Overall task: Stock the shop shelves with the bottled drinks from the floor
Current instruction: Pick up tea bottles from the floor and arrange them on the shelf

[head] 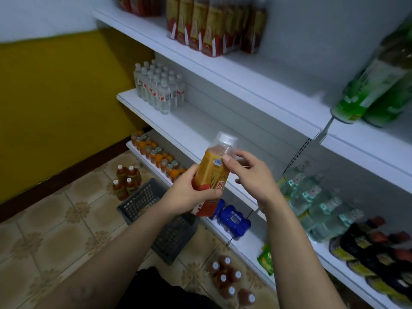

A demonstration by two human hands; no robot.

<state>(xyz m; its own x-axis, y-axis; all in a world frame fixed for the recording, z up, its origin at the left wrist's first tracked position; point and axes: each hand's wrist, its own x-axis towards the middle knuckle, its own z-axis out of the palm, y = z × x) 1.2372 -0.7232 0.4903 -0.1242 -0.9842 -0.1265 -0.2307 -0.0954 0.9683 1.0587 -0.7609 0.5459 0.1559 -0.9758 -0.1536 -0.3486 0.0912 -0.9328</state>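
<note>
Head view: clasps tea bottle (211,172) low in left grip (191,190), pinches shoulder with right grip (249,172); likely full, stiff; hold mid-body.

- White shelves (225,70) rise tier over tier in front of me, against a pale back panel (312,36).
- To my left the wall (55,97) is mustard yellow below and white above, with a dark skirting board (66,175) along its foot.
- The floor (55,230) under me is beige patterned tile.
</note>
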